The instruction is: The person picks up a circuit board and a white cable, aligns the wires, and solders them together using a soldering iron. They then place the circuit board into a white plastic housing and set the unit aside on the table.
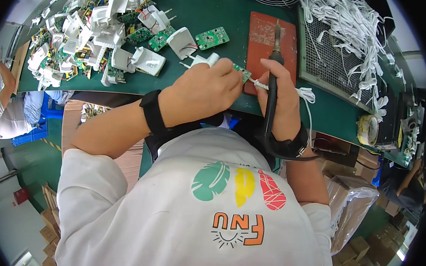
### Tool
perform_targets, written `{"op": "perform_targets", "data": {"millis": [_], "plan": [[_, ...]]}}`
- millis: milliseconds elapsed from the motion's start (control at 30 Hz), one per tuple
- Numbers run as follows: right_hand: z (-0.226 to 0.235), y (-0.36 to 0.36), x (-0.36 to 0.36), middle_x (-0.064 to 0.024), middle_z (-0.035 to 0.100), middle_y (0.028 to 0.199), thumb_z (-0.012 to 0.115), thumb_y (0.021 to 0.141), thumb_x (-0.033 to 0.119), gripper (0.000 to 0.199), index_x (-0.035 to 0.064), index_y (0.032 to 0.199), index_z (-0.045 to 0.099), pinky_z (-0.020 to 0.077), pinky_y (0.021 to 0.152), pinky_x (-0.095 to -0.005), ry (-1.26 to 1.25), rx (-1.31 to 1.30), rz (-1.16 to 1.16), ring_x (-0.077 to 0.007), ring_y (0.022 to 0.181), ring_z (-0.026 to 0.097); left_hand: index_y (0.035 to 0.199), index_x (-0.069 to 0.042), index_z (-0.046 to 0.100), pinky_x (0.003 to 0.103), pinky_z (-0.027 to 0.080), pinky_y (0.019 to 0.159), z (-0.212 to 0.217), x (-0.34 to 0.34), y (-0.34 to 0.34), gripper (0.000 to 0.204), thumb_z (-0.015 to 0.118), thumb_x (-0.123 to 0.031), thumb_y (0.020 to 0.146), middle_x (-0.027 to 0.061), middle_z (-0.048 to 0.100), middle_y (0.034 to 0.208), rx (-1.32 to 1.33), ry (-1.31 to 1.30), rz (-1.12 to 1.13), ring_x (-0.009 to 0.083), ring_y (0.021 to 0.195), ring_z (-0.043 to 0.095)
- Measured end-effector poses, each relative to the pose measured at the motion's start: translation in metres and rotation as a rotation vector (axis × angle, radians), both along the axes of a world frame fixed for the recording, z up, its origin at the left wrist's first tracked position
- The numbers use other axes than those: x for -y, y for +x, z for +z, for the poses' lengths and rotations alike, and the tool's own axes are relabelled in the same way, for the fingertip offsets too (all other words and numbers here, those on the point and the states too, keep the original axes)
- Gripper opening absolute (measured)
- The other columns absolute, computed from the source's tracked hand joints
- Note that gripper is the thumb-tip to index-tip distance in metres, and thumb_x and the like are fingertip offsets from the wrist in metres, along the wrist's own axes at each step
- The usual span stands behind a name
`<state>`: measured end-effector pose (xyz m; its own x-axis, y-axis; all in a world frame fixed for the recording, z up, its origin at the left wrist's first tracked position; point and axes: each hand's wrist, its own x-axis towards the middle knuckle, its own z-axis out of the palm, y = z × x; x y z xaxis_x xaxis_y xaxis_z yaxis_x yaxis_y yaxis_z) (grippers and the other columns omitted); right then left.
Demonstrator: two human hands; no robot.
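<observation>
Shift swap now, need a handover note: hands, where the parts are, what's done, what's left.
Left hand: pinches a small green circuit board with a white plug shell against it.
Right hand: grips the soldering iron, which stands upright over the red mat; a white cable runs to the board.
Pile of shells and boards at left of the green table, cable heap at right.
Whether this board's joint is done cannot be told. The pile looks unfinished.
</observation>
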<state>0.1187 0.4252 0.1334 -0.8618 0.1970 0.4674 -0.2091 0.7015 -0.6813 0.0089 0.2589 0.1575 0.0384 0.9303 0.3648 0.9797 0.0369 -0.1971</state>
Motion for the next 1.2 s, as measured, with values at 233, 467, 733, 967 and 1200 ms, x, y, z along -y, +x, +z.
{"op": "perform_targets", "data": {"millis": [233,467,733,967,1200], "plan": [[0.002,0.002,0.019,-0.0083,0.055,0.091,0.067,0.07,-0.005,0.057,0.0071,0.121,0.046,0.0482,0.067,-0.0264,-0.303,0.078,0.1,-0.017,0.083,0.056,0.09,0.0,0.061,0.024,0.044,0.051,0.006,0.005,0.004,0.024,0.058,-0.011,0.07,0.0031,0.053,0.08,0.119,-0.243,0.042,0.0159,0.077,0.05],[-0.005,0.0,0.026,-0.0096,0.056,0.097,0.07,0.066,-0.003,0.06,0.0074,0.121,0.048,0.0498,0.074,-0.0281,-0.013,0.022,0.014,-0.0226,0.088,0.054,0.093,-0.001,0.06,0.028,0.045,0.059,0.025,0.003,-0.02,0.017,0.058,-0.008,0.078,0.0069,0.056,0.081,0.948,-0.03,0.035,0.0183,0.077,0.055],[-0.003,-0.002,0.024,-0.0095,0.058,0.092,0.07,0.066,-0.002,0.062,0.0085,0.123,0.046,0.0423,0.071,-0.0341,0.001,-0.041,0.014,-0.0236,0.079,0.053,0.086,0.0,0.058,0.028,0.046,0.065,-0.015,-0.015,-0.004,0.012,0.064,-0.009,0.08,0.0097,0.058,0.083,1.053,0.197,0.31,0.0212,0.075,0.057],[0.02,0.026,0.011,-0.0121,0.061,0.096,0.066,0.076,0.007,0.047,0.0028,0.121,0.052,0.0464,0.072,-0.0281,-0.324,0.07,-0.017,-0.0218,0.08,0.059,0.079,0.001,0.056,0.029,0.047,0.067,-0.025,-0.016,0.009,0.01,0.064,-0.004,0.076,0.0112,0.059,0.087,1.072,0.351,0.387,0.022,0.081,0.06],[0.022,0.042,-0.005,-0.0085,0.059,0.081,0.054,0.077,0.008,0.023,-0.0033,0.096,0.062,0.0419,0.064,-0.0228,-0.145,-0.059,-0.033,-0.0131,0.068,0.053,0.078,0.001,0.055,0.03,0.048,0.067,-0.023,-0.017,0.009,0.008,0.062,-0.002,0.074,0.0123,0.06,0.09,1.061,0.377,0.367,0.0239,0.082,0.061]]}}
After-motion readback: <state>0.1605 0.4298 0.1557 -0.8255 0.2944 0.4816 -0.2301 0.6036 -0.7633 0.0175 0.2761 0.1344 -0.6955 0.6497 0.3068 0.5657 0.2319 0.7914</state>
